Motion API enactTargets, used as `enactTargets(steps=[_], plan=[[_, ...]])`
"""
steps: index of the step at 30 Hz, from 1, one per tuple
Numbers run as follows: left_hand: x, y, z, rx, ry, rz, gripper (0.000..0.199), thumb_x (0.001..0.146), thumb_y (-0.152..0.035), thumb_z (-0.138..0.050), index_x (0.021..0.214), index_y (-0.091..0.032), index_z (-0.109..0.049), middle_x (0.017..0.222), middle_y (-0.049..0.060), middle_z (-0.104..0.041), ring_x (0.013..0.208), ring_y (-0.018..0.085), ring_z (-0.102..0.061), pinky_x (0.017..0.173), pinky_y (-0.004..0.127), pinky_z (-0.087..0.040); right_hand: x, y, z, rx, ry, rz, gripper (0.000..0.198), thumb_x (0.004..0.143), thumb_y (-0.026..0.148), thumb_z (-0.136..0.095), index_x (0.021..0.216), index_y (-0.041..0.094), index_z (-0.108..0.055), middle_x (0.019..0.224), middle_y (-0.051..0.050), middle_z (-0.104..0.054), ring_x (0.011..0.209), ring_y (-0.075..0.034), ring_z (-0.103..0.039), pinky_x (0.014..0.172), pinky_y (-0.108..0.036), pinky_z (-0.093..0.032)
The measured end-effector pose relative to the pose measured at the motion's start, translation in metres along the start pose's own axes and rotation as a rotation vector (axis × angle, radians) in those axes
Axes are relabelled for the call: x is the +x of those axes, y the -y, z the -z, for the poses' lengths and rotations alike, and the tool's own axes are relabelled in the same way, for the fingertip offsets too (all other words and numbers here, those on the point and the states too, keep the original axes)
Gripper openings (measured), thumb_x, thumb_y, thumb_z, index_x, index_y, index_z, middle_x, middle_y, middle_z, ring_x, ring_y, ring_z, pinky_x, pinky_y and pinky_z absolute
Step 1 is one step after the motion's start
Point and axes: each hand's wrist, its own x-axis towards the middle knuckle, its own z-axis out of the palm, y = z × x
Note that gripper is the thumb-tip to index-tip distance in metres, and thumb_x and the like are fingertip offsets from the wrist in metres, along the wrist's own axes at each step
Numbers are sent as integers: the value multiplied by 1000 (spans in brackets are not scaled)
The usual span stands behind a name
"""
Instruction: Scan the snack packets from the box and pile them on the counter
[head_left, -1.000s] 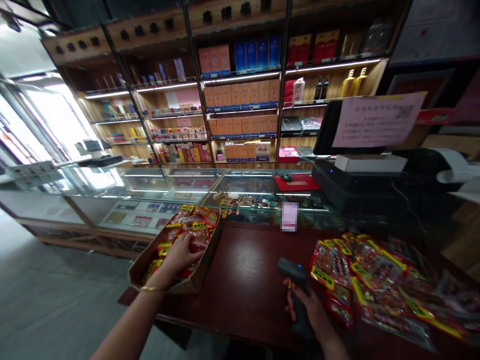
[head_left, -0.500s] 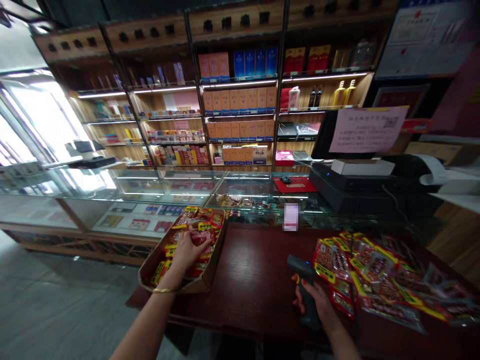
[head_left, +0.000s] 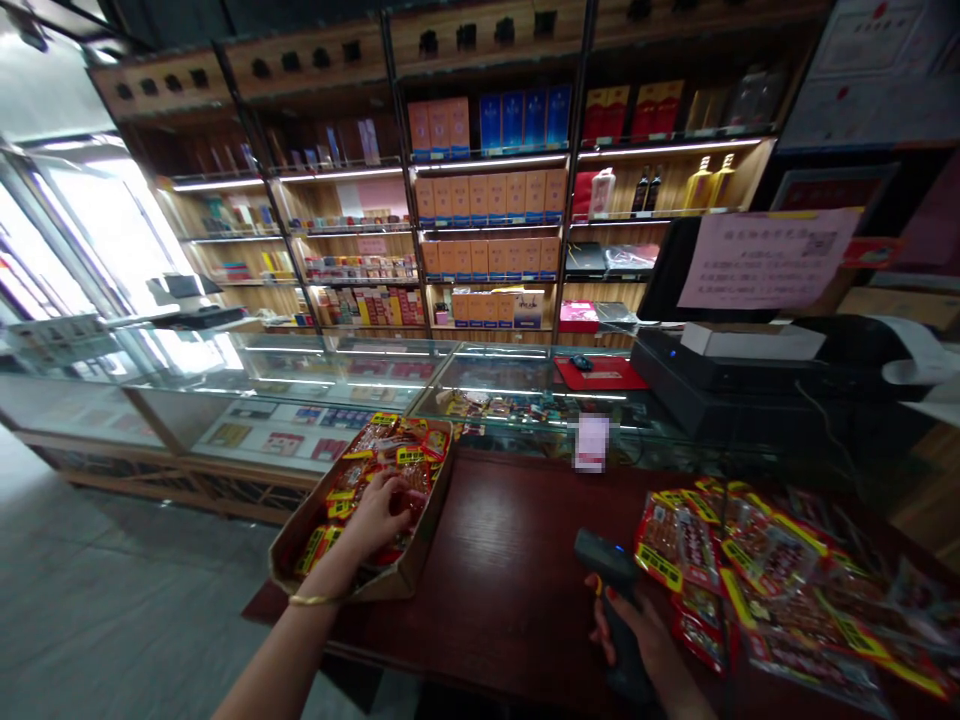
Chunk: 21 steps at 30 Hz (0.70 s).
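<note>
My left hand (head_left: 381, 515) reaches into an open cardboard box (head_left: 426, 552) filled with red and yellow snack packets (head_left: 358, 470). Its fingers are bent down and closed with the thumb on a packet, whose edges are mostly hidden beneath them. In my right hand (head_left: 637, 630) is a dark handheld barcode scanner (head_left: 607, 555), gripped by its handle over the wooden table, its head tilted up and a small blue light showing. Just right of the scanner, a loose heap of similar snack packets (head_left: 780, 570) lies on the table.
The brown table (head_left: 510, 560) meets a glass display counter (head_left: 495, 375). A monitor with a paper notice (head_left: 765, 260) and a black cash drawer (head_left: 697, 385) stand at right. A red mat (head_left: 604, 373) holds a mouse. A thin cable (head_left: 724, 540) hangs across the heap.
My left hand has shifted slightly within the box, and its fingers have drawn closer together on the packets. My right hand still holds the scanner in nearly the same place. The view has turned slightly left.
</note>
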Motion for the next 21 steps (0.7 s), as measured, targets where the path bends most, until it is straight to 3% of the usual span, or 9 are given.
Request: enactTargets(steps=[3,11,14,21], plan=[[-2,5,1,19,57,10,45,67,-16,-58,111,-17,-68,144,15,-49,138,34,-46,119,49,-37,1,-1,0,-14,22,-19,50,80,62,-76,102,17,-71,55,7,-64,37,-9,-58,53,-27,-52],[-7,7,6,31,224,-14,83,65,-27,-73,145,-22,-54,159,17,-39,149,41,-33,118,51,-36,4,3,0,-11,12,-11,49,85,63,-70,105,18,-68,57,9,-62,39,-7,-57,52,-24,-49],[-5,4,6,30,181,-6,83,66,-31,-75,146,-20,-54,158,18,-39,147,39,-37,118,51,-37,4,2,-1,-16,22,-12,51,83,64,-71,104,18,-69,55,9,-62,37,-7,-56,53,-25,-51],[-3,-12,16,50,83,-31,65,73,-47,-73,132,-20,-67,139,14,-59,129,34,-56,113,46,-43,4,-5,0,-66,66,-19,57,79,66,-74,102,14,-69,57,6,-63,39,-8,-57,44,-22,-42]])
